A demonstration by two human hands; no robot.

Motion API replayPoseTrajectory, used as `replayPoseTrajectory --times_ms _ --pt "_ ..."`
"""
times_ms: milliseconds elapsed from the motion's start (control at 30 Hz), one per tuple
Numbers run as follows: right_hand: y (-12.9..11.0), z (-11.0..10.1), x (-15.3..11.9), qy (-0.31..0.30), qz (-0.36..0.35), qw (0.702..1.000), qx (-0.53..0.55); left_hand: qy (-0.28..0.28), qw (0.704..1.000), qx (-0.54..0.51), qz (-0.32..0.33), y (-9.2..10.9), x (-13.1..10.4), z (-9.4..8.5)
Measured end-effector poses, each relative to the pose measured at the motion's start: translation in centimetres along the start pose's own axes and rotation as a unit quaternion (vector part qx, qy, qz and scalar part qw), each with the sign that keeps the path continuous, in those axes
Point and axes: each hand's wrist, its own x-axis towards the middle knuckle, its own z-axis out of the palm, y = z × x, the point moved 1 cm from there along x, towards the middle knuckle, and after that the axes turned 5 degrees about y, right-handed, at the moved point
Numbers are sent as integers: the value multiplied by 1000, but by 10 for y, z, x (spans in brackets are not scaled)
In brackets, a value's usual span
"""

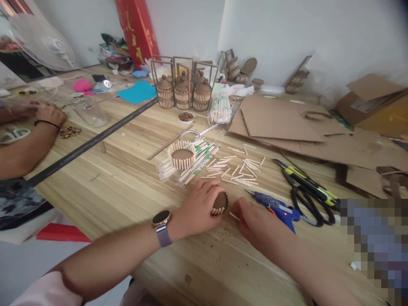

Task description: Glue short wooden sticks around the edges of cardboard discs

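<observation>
My left hand [200, 205] is closed around a small round brown disc [220, 201], tilted on its edge, with short wooden sticks set along part of its rim. Close by on the right, my right hand [250, 216] pinches one short wooden stick [235, 216] whose end points toward the disc. Beyond my hands, cut stick pieces [248, 168] lie scattered on the table. A round basket [181, 157] with a brown base and a wall of upright sticks rests on several wrapped chopsticks [199, 163].
Right of my hands lie a blue glue gun [277, 206], black scissors [307, 204] and a yellow-black utility knife [309, 185]. Cardboard sheets [283, 121] cover the back right. Finished lidded baskets [183, 93] stand behind a bowl of brown beads [185, 117]. Another person's hands [47, 114] are at left.
</observation>
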Motion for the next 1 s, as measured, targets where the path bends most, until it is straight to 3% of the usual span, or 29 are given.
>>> replayPoseTrajectory --times_ms 133,333,533,1000 --pt "0 -7 -3 12 -9 1000 20 -7 1000 0 -3 0 0 0" --pt "1 -22 -2 80 -24 985 150 -8 1000 5 -12 1 0 -1" --pt "0 -16 3 65 -47 965 251 -4 1000 6 -5 0 0 1" --pt "-3 -5 8 101 -102 953 268 -1 1000 1 5 -1 1 0"
